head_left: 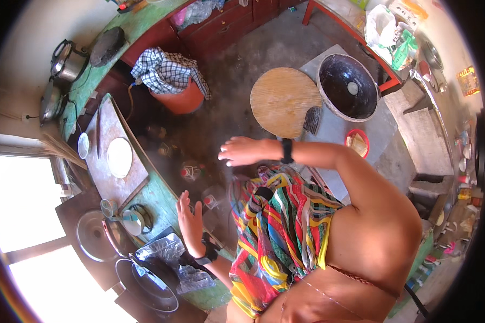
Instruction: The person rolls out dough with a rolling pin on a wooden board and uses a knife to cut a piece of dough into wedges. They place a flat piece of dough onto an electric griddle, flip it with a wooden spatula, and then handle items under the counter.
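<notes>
My left hand (191, 223) is raised at the edge of the green counter (164, 202), fingers apart and nothing in them. Closest to it on the counter are a small round pot (134, 220) and a clear plastic bag (161, 247). My right hand (248, 151) reaches across in front of my multicoloured striped clothing (285, 215), its fingers stretched out and holding nothing. Beyond it lies a round wooden board (283, 102). A large dark basin (346, 89) with a pale round lump (352, 88) inside stands beside that board. Both wrists wear dark bands.
On the left counter, a board (103, 175) carries a white round plate-like thing (119, 158). An orange bucket (180, 99) draped with checked cloth (164, 70) stands on the floor. A red bowl (357, 143) sits near my right forearm. Bottles (190, 172) stand below the counter edge.
</notes>
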The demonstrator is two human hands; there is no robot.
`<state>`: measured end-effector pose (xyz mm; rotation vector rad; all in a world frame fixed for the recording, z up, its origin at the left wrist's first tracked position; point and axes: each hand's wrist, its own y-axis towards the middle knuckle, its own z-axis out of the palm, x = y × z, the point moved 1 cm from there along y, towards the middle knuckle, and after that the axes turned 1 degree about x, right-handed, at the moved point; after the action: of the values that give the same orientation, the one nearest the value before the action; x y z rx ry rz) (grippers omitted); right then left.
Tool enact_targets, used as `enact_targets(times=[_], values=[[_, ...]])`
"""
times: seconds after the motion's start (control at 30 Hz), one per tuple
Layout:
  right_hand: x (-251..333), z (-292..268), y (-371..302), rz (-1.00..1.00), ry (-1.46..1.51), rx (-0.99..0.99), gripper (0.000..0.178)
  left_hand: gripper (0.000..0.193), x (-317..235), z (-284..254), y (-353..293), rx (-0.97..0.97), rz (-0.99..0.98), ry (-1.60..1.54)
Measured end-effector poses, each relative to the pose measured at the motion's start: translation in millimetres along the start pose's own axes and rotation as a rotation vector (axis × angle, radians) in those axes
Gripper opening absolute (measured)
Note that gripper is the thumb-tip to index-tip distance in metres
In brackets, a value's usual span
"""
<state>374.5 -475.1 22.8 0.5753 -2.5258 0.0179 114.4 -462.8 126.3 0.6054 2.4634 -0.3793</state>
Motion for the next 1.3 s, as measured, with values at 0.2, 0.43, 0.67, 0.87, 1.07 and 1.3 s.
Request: enact_targets(times=[0.2, 0.43, 0.67, 0.87, 1.07, 1.3], values=[[-81.4, 30.2, 118.6, -0.169, -0.222, 0.193, 0.021, 0.042, 10.5, -9.0, 88.8, -0.035, 0.062, -0.022], [-123.5, 45.5, 295.7, -0.222, -0.483, 0.418, 0.013, 0.042, 90.5, -107.1, 209.9, -0.083, -0.018, -0.043], [-103.1, 60.8, 327.8, -0.479, -0.607, 0.571, 0.015, 0.039, 64.6, -140.6, 241.8, -0.123, 0.135, -0.092], [-93.4, 44.2, 389.5, -0.452, -0.572, 0.643, 0.015, 0.043, 11.5, -198.3, 306.4, -0.011, 0.329, -0.159], [-89.3, 34.1, 441.3, -0.523, -0.342, 0.649, 0.024, 0.04, 61.5, -227.5, 303.8, -0.24, 0.129, -0.16], [-98.9, -5.9, 477.4, -0.356, -0.214, 0.76, 0.026, 0.027, 206.7, -191.2, 202.4, -0.568, -0.47, -0.683]])
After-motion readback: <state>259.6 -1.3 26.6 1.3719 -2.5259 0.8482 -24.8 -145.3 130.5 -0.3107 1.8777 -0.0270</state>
